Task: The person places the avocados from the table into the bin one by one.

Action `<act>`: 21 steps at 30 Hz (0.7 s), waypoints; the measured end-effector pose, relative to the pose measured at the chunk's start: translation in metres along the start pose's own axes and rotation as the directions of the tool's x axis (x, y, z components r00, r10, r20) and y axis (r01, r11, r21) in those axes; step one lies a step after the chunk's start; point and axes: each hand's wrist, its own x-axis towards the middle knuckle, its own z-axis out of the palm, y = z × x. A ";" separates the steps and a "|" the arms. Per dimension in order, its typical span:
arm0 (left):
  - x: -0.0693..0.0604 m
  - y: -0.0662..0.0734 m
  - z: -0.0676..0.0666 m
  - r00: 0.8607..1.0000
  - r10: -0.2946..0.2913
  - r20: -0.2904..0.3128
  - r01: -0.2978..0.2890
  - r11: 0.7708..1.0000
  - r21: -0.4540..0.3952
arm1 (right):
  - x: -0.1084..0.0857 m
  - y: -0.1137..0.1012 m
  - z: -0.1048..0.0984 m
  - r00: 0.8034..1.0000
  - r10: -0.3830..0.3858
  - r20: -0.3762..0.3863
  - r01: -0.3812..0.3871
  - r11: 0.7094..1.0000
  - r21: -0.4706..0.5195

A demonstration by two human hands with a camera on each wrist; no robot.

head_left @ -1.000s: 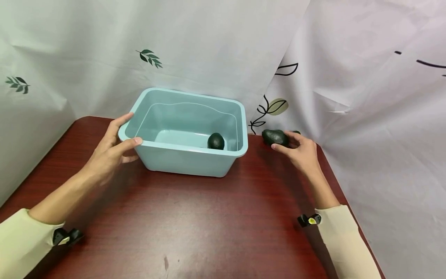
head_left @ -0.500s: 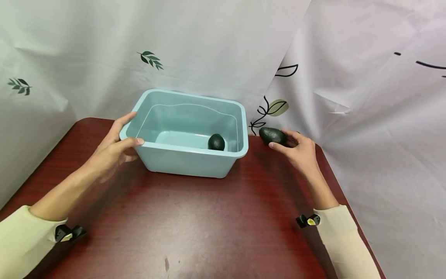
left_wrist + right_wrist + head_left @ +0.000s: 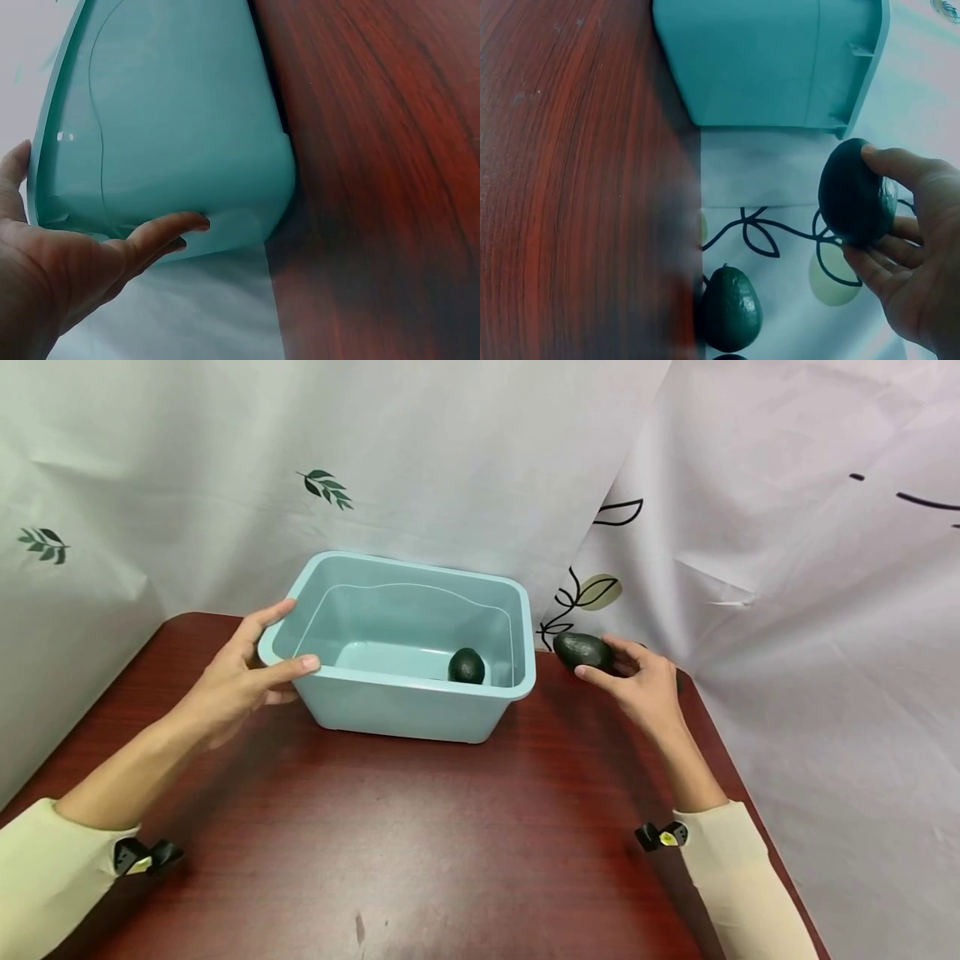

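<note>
A light blue plastic bin (image 3: 397,706) stands at the back of the table, with one dark green avocado (image 3: 467,667) lying inside at its right end. My left hand (image 3: 232,681) grips the bin's left end, fingers at the outer wall and thumb over the front rim. To the right of the bin, my right hand (image 3: 645,689) holds another avocado (image 3: 583,651) between thumb and fingers. In the right wrist view that held avocado (image 3: 855,193) is raised off the table, and a further avocado (image 3: 732,309) lies at the table's edge.
A dark red wooden table (image 3: 420,843) extends in front of the bin. White cloth (image 3: 465,460) with leaf prints hangs behind it and at both sides. Part of one more dark object (image 3: 729,357) shows at the bottom of the right wrist view.
The avocado in my right hand has risen and shifted slightly left, away from where it lay. My left hand has stayed at the bin, its thumb a little farther over the rim.
</note>
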 end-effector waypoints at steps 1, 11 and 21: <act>0.000 0.001 0.001 1.000 -0.001 -0.015 0.002 1.000 0.029 | 0.000 -0.001 0.000 1.000 -0.003 0.000 0.003 1.000 0.004; -0.002 0.004 0.007 0.998 0.003 -0.061 0.002 0.997 0.077 | -0.002 -0.008 0.003 0.999 -0.029 -0.027 0.031 0.999 0.043; -0.004 0.002 0.008 0.998 0.006 -0.058 -0.004 0.999 0.033 | -0.004 -0.016 0.007 0.996 -0.061 -0.058 0.065 0.996 0.066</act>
